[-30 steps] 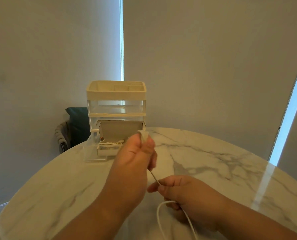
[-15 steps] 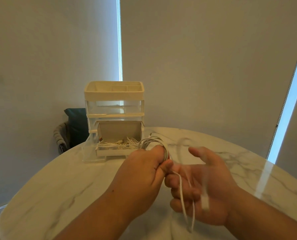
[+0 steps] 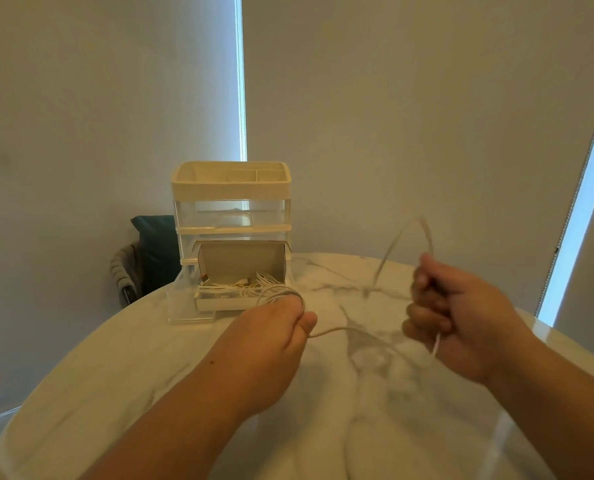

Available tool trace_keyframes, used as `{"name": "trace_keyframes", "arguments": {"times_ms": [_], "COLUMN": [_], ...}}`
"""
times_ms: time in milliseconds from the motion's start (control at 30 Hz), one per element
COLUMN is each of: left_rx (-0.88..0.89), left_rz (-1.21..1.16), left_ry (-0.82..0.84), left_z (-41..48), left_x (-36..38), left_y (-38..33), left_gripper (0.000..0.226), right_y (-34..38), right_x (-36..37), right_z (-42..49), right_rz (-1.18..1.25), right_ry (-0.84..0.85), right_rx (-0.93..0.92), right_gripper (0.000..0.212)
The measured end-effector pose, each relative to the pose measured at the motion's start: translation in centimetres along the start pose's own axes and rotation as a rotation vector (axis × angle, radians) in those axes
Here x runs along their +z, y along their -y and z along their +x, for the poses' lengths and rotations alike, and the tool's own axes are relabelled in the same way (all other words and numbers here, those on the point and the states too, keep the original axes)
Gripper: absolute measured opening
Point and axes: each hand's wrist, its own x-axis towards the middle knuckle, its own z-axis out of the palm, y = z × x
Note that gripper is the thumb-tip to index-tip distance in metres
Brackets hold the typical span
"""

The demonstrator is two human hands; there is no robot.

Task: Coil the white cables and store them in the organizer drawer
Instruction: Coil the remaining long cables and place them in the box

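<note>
On the round marble table [image 3: 115,375], toward its far edge, stands the organizer [image 3: 231,188], a cream tray with compartments on top and clear drawers stacked below it. Its lowest drawer [image 3: 219,304] is pulled out toward the person, and a loose heap of stored white cables [image 3: 233,287] lies inside it, one with a connector end showing. Just in front of that drawer, the left hand [image 3: 271,337] is raised above the tabletop, with its thumb and fingers pinching several gathered loops [image 3: 278,292] of a white cable [image 3: 337,330]. From that pinch the cable runs in a shallow sag to the right hand [image 3: 461,317], which is held well apart from the left. The right hand's fingers are curled tightly around the strand. A blurred loop of the same cable arcs up above the right fist, and a short piece hangs below it. Behind the table on the left, a chair [image 3: 126,268] holds a dark teal cushion [image 3: 157,247]. Pale roller blinds [image 3: 392,98] cover the windows, with bright strips of daylight at their edges.
</note>
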Motion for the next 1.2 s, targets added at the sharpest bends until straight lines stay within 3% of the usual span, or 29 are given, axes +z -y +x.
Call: {"name": "trace_keyframes", "arguments": {"times_ms": [133,233,333,367,467,567,633,767,933,1033,1200], "left_rx": [0.026,0.035,-0.009,-0.041,-0.101,-0.085,-0.066,-0.038,-0.01,-0.057,-0.168], "left_rz": [-0.021,0.004,0.026,0.019,-0.006,-0.052,-0.117,-0.189,-0.186,-0.399,-0.709], "left_ry": [0.073,0.126,0.133,0.126,0.115,0.126,0.129,0.148,0.205,0.291,0.253], "left_z": [-0.2,-0.2,0.0,0.2,0.5,0.3,0.2,0.3,0.1,-0.2,-0.5], "left_x": [-0.3,0.0,0.8,1.0,1.5,1.9,1.9,1.7,1.3,1.1,0.6], "left_y": [-0.4,-0.6,-0.2,0.0,0.4,-0.1,-0.6,-0.9,-0.8,-0.9,-1.8], "left_gripper": [0.032,0.027,0.029,0.031,0.035,0.036,0.035,0.035,0.039,0.035,0.027], "right_y": [0.0,-1.2,-1.7,-1.8,-2.3,-3.4,-4.2,-5.5,-5.2,-5.3,-4.9], "right_x": [-4.3,-4.4,-3.0,-2.3,0.4,1.4,1.6,1.0,0.8,0.2,0.7], "right_z": [2.9,3.3,2.7,2.3,0.3,-1.5,-1.9,-1.0,-0.3,0.5,0.5], "right_rz": [0.237,0.239,0.049,-0.064,-0.458,-0.932,-1.109,-1.062,-1.237,-1.449,-1.379], "right_ry": [-0.282,-0.307,-0.205,-0.194,-0.194,0.017,0.142,0.146,0.17,0.334,0.335], "right_rx": [0.114,0.223,0.259,0.211,-0.082,-0.378,-0.559,-0.625,-0.734,-0.777,-0.963], "right_gripper": [0.027,0.022,0.073,0.077,0.064,0.041,0.036,0.05,0.041,0.028,0.029]}}
